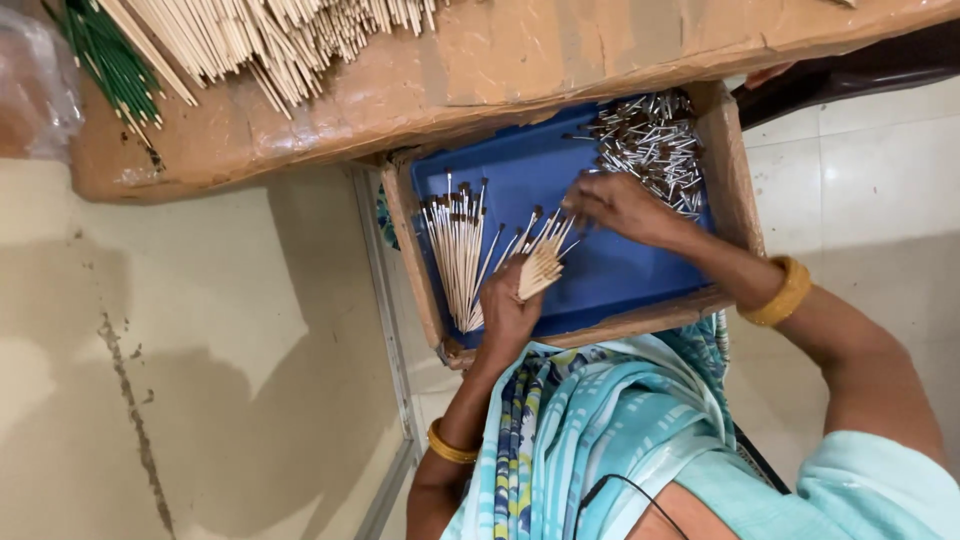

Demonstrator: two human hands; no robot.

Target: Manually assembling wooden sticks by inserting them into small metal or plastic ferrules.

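Left hand (507,305) gripping stick bundle (541,262), right hand (620,205) touching its tips

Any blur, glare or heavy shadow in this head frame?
Head view: evenly lit and mostly sharp; right hand slightly motion-blurred over the blue tray; soft shadows on the floor; clear bag at top left is blurry; no strong glare.
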